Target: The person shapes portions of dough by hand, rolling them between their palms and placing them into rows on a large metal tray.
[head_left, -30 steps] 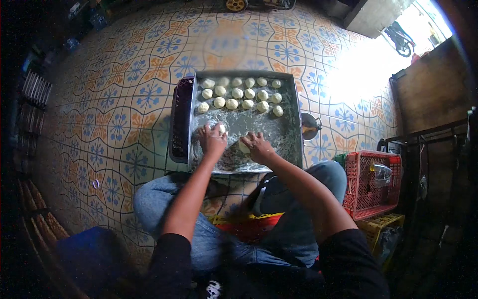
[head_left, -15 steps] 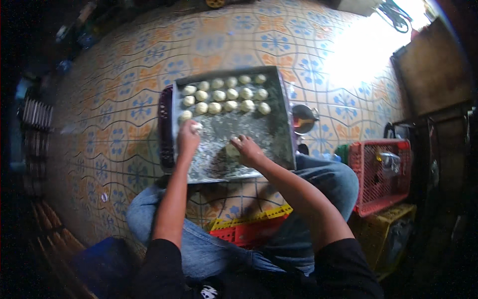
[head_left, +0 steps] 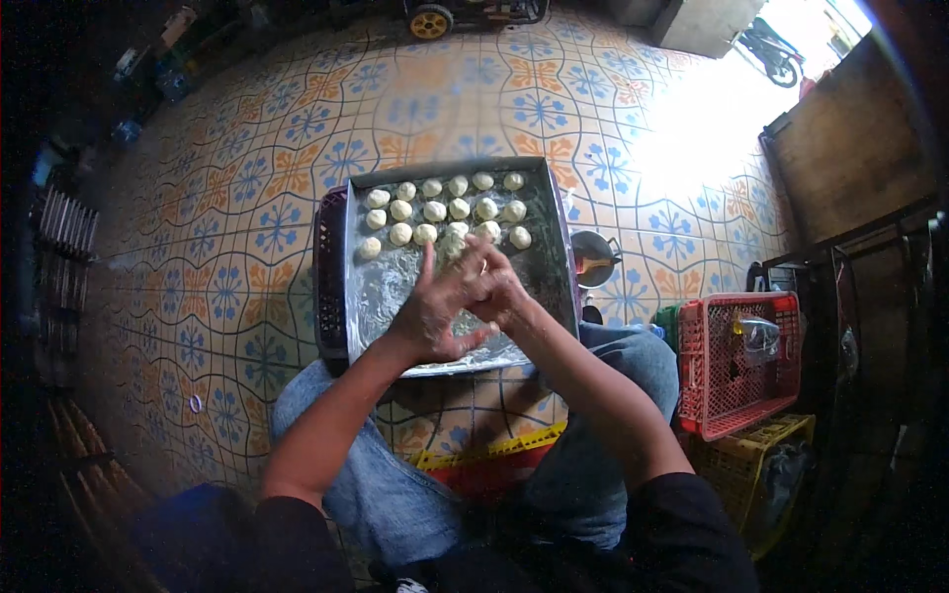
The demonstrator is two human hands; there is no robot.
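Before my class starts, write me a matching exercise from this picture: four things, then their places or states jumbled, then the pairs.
Things:
1. pale round dough balls
2. round grey pan
3. red plastic lattice crate
4. bare left hand

Places or states:
A. overlapping the bare right hand in view, above the rectangular grey metal tray
B. in rows toward the tray's far side
C. right of the blue denim-clad right knee
D. just beyond the tray's right edge

Right pairs: 1-B; 2-D; 3-C; 4-A
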